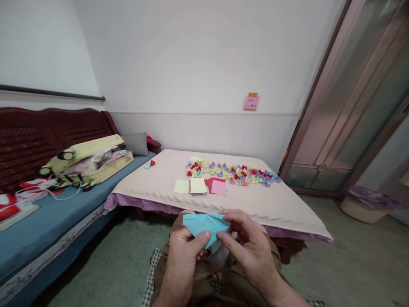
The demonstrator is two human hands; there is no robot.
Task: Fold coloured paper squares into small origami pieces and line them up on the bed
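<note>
A blue sheet of paper (pixel 204 224), folded into a triangle with its point down, is held up over my lap. My left hand (pixel 187 247) pinches its lower left side, the thumb flat on the near face. At the right corner, my right hand (pixel 247 241) grips the paper between thumb and fingers. Beyond my hands, on the covered table, lie a stack of pale yellow paper squares (pixel 198 186), a single yellow square (pixel 182 186), a pink square (pixel 219 188) and red paper (pixel 209 182).
Many small folded paper pieces (pixel 236 173) in mixed colours spread over the far side of the table cover (pixel 153 183). Two more folded pieces (pixel 149 164) lie at left. An open yellow suitcase (pixel 96 160) rests on the bench (pixel 79 204). A lined bin (pixel 364 207) stands right.
</note>
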